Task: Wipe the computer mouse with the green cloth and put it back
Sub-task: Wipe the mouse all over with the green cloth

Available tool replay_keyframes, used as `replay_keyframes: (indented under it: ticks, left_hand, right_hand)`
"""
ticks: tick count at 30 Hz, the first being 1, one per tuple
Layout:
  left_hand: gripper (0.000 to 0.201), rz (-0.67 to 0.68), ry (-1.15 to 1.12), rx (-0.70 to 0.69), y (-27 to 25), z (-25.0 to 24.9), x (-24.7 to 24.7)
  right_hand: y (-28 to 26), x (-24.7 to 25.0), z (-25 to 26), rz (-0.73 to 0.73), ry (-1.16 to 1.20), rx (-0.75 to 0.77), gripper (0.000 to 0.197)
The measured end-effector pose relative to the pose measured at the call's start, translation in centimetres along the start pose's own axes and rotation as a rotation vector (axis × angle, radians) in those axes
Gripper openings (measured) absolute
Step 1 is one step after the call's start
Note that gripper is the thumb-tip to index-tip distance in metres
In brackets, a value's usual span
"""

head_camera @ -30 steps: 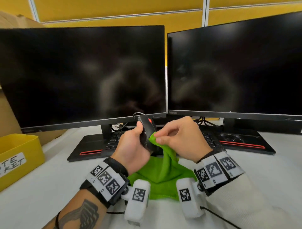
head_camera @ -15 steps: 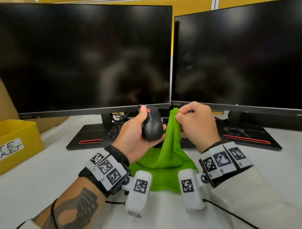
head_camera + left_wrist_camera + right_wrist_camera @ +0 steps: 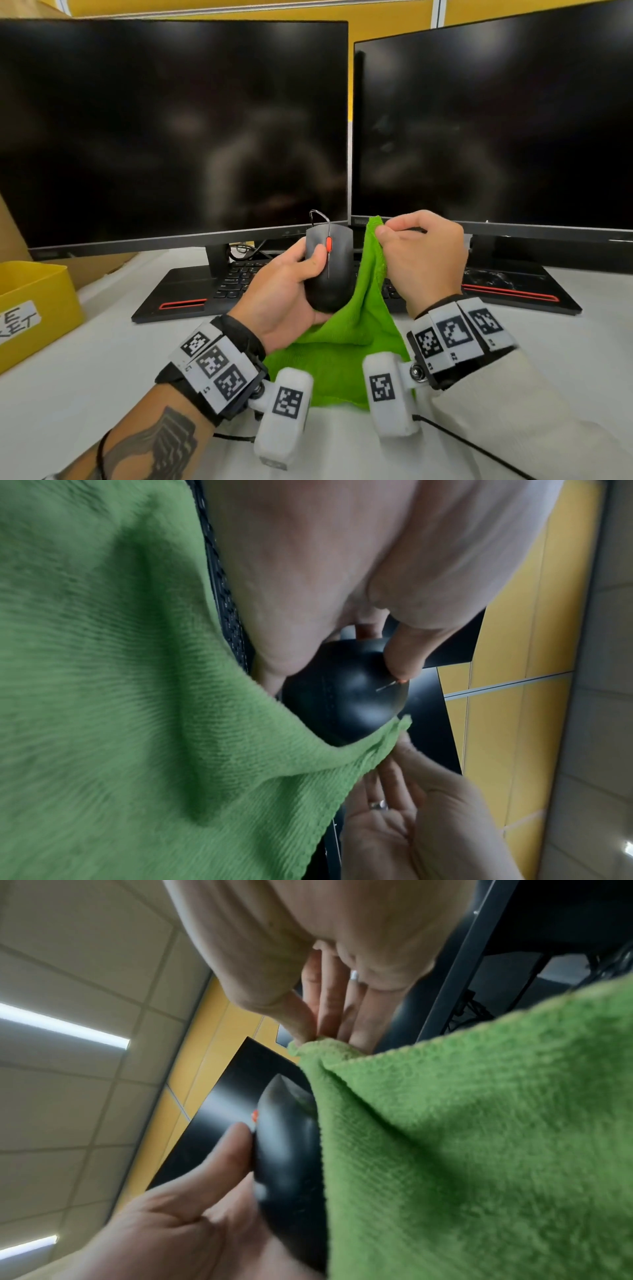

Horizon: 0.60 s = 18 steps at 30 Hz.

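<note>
My left hand (image 3: 291,284) grips a black wired computer mouse (image 3: 330,270) with a red scroll wheel, held above the desk with its top facing me and the thumb on its left button. The green cloth (image 3: 346,342) hangs beside the mouse's right side. My right hand (image 3: 416,253) pinches the cloth's top corner between thumb and forefinger and holds it up; its lower part lies on the desk. In the left wrist view the mouse (image 3: 342,696) sits against the cloth (image 3: 137,696). The right wrist view shows the cloth (image 3: 479,1137) draped along the mouse (image 3: 287,1145).
Two dark monitors (image 3: 171,130) (image 3: 496,120) stand close behind the hands. A black keyboard (image 3: 236,277) lies under them on their flat stands. A yellow bin (image 3: 34,308) sits at the left edge of the white desk (image 3: 102,359). The mouse cable (image 3: 318,217) loops behind.
The left hand has turned the mouse from edge-on to top-up. The right hand has lifted the cloth corner off the mouse and holds it higher, to the mouse's right.
</note>
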<state>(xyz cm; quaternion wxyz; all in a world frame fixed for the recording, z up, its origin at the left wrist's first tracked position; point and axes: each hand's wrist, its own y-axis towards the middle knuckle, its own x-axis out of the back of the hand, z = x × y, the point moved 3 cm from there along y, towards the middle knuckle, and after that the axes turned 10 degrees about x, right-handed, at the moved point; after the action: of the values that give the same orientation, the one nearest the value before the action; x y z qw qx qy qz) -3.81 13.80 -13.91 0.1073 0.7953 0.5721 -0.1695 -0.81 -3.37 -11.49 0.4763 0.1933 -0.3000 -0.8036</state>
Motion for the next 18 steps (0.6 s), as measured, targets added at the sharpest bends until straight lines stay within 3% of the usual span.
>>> replay_keyframes:
  ticks: [3,5,9,15,18]
  left_hand:
    - [0.038,0.026,-0.021,-0.017,0.1,0.1,-0.2]
    - [0.038,0.023,-0.043,-0.032,0.1,0.1,-0.1]
    - [0.039,0.005,-0.106,-0.051,0.3,0.0,0.3]
    - [0.030,-0.043,-0.201,-0.092,0.5,-0.6,1.4]
    - [0.036,-0.053,-0.198,-0.049,0.7,-0.6,1.7]
  right_hand:
    - [-0.3,-0.8,0.1,0.096,0.141,-0.035,0.009]
    - [-0.9,-1.5,0.5,0.207,0.176,0.028,0.001]
    - [-1.5,-2.1,0.0,0.311,0.168,0.034,0.025]
    - [-1.7,-2.3,-0.6,0.443,0.096,0.028,0.016]
    - [-1.8,-2.4,-0.8,0.499,0.069,0.006,0.018]
